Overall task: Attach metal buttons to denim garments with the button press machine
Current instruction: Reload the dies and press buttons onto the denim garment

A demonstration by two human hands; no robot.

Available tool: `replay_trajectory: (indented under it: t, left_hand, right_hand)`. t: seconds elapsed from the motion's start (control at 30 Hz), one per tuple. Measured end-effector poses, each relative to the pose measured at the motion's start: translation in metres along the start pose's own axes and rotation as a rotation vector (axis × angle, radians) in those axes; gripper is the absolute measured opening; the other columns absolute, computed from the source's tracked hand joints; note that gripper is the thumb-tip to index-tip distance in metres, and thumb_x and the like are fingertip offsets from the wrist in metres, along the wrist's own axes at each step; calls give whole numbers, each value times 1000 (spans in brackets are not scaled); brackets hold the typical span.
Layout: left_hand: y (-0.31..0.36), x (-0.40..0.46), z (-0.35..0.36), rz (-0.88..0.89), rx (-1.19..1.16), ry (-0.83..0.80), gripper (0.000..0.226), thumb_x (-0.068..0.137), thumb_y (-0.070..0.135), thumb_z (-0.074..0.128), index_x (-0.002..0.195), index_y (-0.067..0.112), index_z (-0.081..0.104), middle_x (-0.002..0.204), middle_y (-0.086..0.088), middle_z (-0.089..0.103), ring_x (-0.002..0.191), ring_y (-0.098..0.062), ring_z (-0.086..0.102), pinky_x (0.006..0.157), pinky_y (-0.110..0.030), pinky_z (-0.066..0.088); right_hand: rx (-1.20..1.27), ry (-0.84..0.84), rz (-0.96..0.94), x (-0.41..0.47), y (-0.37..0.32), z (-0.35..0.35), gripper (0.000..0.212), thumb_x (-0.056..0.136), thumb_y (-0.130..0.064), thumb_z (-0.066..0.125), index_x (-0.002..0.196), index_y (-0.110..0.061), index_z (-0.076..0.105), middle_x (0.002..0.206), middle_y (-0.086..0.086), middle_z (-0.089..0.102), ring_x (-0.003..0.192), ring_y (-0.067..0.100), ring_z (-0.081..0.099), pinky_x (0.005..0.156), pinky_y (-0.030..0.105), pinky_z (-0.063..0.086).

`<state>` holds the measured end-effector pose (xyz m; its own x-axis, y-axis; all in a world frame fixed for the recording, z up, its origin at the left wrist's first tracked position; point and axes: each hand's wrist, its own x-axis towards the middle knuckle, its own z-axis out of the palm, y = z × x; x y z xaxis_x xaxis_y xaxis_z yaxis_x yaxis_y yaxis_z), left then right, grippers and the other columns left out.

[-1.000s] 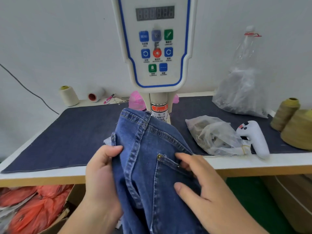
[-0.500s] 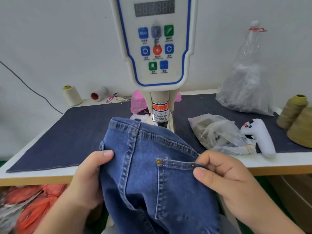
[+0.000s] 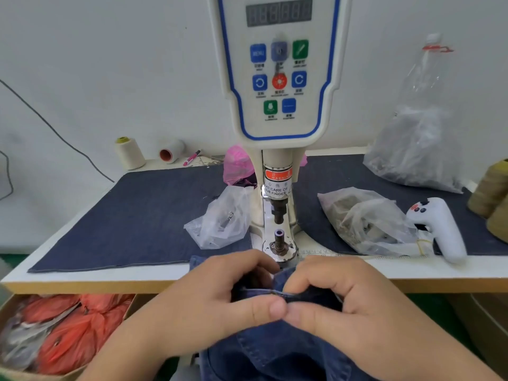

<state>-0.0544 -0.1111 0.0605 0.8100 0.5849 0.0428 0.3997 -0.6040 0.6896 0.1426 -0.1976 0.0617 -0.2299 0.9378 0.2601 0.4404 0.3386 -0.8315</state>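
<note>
Both hands pinch the denim garment (image 3: 277,336) at its folded edge: left hand (image 3: 220,295) and right hand (image 3: 343,301), each grip closed on cloth, thumbs touching. Garment sits at the table (image 3: 137,273) edge, just short of the lower die (image 3: 279,240) of the button press machine (image 3: 279,171). Risk — fingers near the die when the punch drops; a bunched fold could set the button off-mark.

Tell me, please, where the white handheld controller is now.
In the head view, the white handheld controller lies on the right side of the table, on the dark cloth's edge, touching a clear plastic bag right of the press machine.
</note>
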Motion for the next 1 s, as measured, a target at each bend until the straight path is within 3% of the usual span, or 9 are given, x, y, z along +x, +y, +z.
replay_trajectory:
  t: [0.13,0.23,0.37,0.47,0.53,0.63,0.77,0.9,1.0]
  left_hand:
    - [-6,6,-6,-97,-89,-241,68,64,79,66,108,26,67,105,1,68,103,-20,63,92,-49,49]
    - [-6,8,2,-89,13,-367,44,68,54,72,103,28,66,105,7,69,104,-13,65,91,-44,52]
    - [-3,8,5,-55,-215,-267,38,77,1,69,109,23,64,95,6,69,85,-12,66,76,-33,53]
    - [-1,9,3,-38,-282,-223,35,78,-3,68,104,18,61,86,1,64,77,-8,58,69,-33,47]
    - [1,11,-1,-23,-330,-213,39,74,-2,73,98,26,58,84,12,63,76,-5,57,67,-28,45]
    - [-3,9,-10,-53,-411,-176,47,65,6,86,89,27,51,82,11,64,74,-6,57,63,-21,46]
    - [-18,12,-22,-144,-498,-237,56,65,25,89,111,21,58,112,-8,72,104,-26,68,88,-41,54]
    - [-29,24,-16,-214,-487,-510,77,65,63,80,115,6,66,118,-15,69,108,-35,64,97,-46,48]
    - [-35,34,-6,-181,-663,-494,47,78,35,81,113,6,68,109,-11,69,99,-27,63,91,-36,48]
  right_hand:
    - [-54,-91,22,-2,-1,1,14,73,-34,70,88,-33,72,90,-9,67,95,6,63,87,19,44]
    - [-57,-171,13,-3,0,3,18,76,-27,69,93,-33,72,91,-12,67,95,4,62,82,13,42]
    - [204,-79,186,-3,17,3,36,73,-44,68,108,-46,67,94,-15,64,86,0,59,88,22,49]
    - [55,-90,311,9,45,1,33,83,-56,65,115,-53,58,114,-35,49,108,-12,49,108,31,38]
    - [211,-219,345,15,50,3,40,83,-58,65,119,-40,64,127,-25,54,122,-5,50,114,35,34]
    - [423,-260,319,10,59,5,62,69,-55,80,113,-13,69,111,19,68,102,19,61,93,39,47]
    - [603,-81,305,0,70,-6,24,58,-32,86,73,-20,71,70,3,65,63,12,60,57,23,47]
    - [541,-21,284,-2,59,-13,17,61,-33,80,67,-23,68,63,0,59,56,10,53,53,19,43]
    - [544,99,246,3,58,-15,21,60,-33,80,68,-20,67,68,9,59,61,20,54,56,26,45]
